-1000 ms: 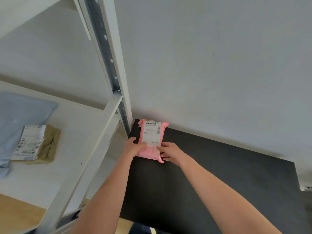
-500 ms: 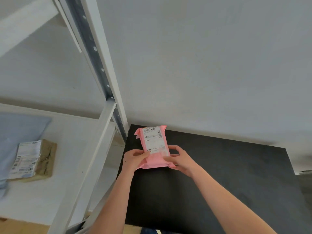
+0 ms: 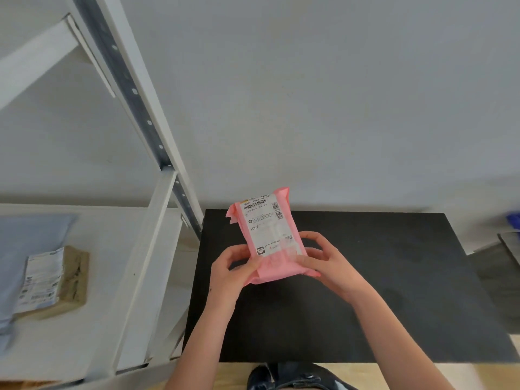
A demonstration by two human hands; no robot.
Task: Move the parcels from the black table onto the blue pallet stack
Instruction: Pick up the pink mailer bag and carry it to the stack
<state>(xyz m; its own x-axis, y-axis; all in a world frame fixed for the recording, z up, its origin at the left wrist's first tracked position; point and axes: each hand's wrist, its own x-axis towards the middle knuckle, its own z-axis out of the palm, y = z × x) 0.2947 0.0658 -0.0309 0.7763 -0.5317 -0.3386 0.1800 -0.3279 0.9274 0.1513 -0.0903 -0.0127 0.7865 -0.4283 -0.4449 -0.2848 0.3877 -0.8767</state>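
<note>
Plain grey wall [image 3: 337, 94] fills the background; flat matt black table [image 3: 380, 305] sits against it, centre to right; white metal shelving rack [image 3: 157, 235] with a perforated upright stands just beside the table's left edge; on its white shelf lies a pale blue plastic mailer bag [image 3: 25, 249], with a brown paper-wrapped parcel with a white label [image 3: 70, 280] resting partly on it; light wooden floor [image 3: 233, 372] and black shoes [image 3: 281, 375] at the bottom edge. Pink plastic-wrapped parcel with a white barcode label [image 3: 267, 229] is held up over the table's far left part, tilted, label facing the camera, apparently off the surface; left hand [image 3: 228, 274] grips its lower left corner, fingers curled round; right hand [image 3: 326, 263] grips the lower right edge, thumb on the front; small blue object [image 3: 514, 220] cut off at the right edge, unclear what.
</note>
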